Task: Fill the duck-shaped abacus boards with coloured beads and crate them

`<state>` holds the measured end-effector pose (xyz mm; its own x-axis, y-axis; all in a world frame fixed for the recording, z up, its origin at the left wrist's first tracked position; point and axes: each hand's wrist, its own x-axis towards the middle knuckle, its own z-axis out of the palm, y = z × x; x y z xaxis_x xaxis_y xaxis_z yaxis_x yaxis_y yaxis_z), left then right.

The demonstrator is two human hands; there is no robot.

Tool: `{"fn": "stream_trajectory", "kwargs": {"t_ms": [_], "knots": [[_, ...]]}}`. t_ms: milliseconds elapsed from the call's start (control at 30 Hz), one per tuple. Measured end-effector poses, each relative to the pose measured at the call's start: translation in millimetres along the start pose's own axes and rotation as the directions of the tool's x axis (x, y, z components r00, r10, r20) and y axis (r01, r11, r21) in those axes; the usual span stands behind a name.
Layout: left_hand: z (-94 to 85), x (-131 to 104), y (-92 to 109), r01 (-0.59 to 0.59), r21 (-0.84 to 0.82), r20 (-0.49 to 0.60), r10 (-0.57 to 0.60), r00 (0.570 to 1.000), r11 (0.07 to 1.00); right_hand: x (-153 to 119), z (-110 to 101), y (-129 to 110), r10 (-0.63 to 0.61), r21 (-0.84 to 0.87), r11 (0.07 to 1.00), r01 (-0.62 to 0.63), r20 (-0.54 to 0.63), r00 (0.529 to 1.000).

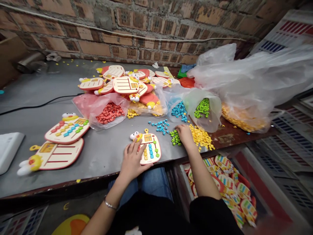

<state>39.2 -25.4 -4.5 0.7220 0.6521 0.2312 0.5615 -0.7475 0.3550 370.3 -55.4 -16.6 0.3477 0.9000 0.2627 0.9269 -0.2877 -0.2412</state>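
A cream toy board [153, 150] with a white-eyed yellow duck head lies near the table's front edge. Rows of yellow, blue and green pieces sit in its slots, and a little red shows beside my fingers. My left hand [132, 160] grips the board from the left, fingers over its face and thumb along the near edge, hiding part of it. Over a small pile of green pieces [175, 138], my right hand [185, 134] has its fingers drawn together; what is between them is hidden. Loose blue pieces [160, 126] and yellow pieces [201, 137] lie close by.
Bags of red pieces [110, 113], blue pieces [179, 110] and green pieces [202, 108] line the table's middle. Boards with unfilled slots [126, 85] are heaped behind. Two boards [67, 130] overlap at left. Below right, a crate holds filled boards [226, 179].
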Motion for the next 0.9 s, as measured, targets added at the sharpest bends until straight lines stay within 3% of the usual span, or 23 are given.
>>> {"fn": "stream_trajectory", "kwargs": {"t_ms": [133,233,300,400,500,633,733,833,900], "knots": [[-0.5,0.3,0.0,0.0,0.011,0.005,0.0,1.0,1.0,-2.2,-4.6,-9.8,0.034,0.087,0.996,-0.031,-0.029,0.999],[0.4,-0.1,-0.8,-0.001,0.013,0.01,0.001,1.0,1.0,-5.0,-12.6,-31.1,0.041,0.303,0.953,-0.014,-0.081,0.996],[1.3,-0.2,-1.3,-0.002,0.01,0.012,0.002,1.0,1.0,-7.2,-15.8,-52.5,0.022,0.482,0.876,0.006,-0.053,0.998],[2.1,-0.2,-1.7,0.0,0.005,0.003,0.0,1.0,1.0,-8.5,-11.9,-84.9,-0.079,0.634,0.772,0.035,0.041,0.996],[1.6,-0.1,-1.4,0.001,0.005,0.001,-0.001,1.0,1.0,-6.5,1.3,-104.0,-0.234,0.645,0.752,0.135,0.069,0.97],[-0.1,-0.2,-0.5,0.002,0.005,0.013,-0.002,1.0,1.0,-5.6,14.3,-105.9,-0.269,0.586,0.786,0.199,0.033,0.963],[-0.3,-0.4,-0.3,0.004,-0.003,0.006,-0.004,1.0,1.0,-9.8,9.1,-101.8,-0.291,0.569,0.798,0.2,0.072,0.954],[0.4,-0.6,-0.5,0.006,-0.009,0.0,-0.006,1.0,1.0,-17.6,-3.9,-99.2,-0.35,0.636,0.749,0.188,0.138,0.927],[0.8,-0.6,-0.7,0.007,-0.009,-0.001,-0.007,1.0,1.0,-24.2,-10.8,-97.6,-0.284,0.723,0.683,0.102,0.135,0.949]]}}
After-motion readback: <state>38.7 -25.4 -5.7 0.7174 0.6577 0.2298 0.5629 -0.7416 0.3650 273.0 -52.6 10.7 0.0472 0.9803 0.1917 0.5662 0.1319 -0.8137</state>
